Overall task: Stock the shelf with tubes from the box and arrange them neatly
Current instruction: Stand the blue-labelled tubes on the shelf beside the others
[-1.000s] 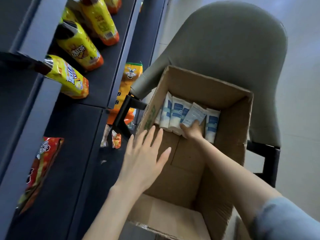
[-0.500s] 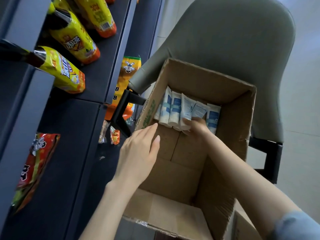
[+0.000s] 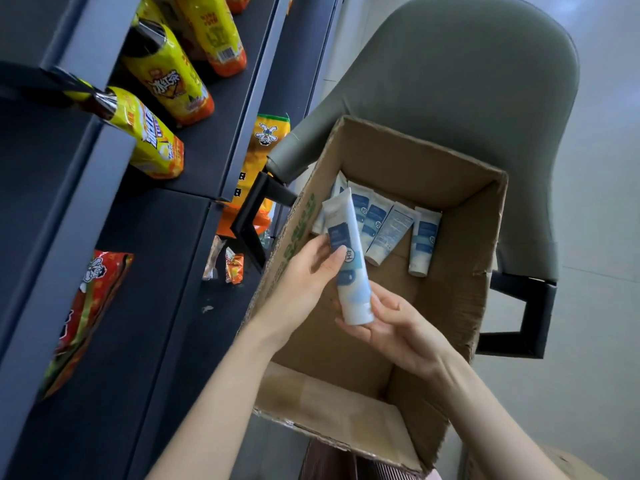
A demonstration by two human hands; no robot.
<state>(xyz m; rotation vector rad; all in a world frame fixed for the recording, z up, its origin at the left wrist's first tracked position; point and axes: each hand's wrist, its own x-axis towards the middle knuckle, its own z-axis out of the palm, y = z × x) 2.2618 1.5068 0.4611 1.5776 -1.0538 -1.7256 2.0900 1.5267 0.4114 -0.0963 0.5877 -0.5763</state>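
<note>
Rough matt cardboard box, smooth glossy plastic tube, shiny foil snack bags.

held tube hides leftmost tubes in box; labels unreadable

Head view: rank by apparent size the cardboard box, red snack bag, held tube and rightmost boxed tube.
1. cardboard box
2. red snack bag
3. held tube
4. rightmost boxed tube, though nearness may explain that gap.

Vantage: head-worn, it sat above and behind the fingers.
Facing: it looked forward and steeply down into the box under the fingers.
Nearness: close, within arm's reach.
Left of the fingers: the shelf ran slantwise.
</note>
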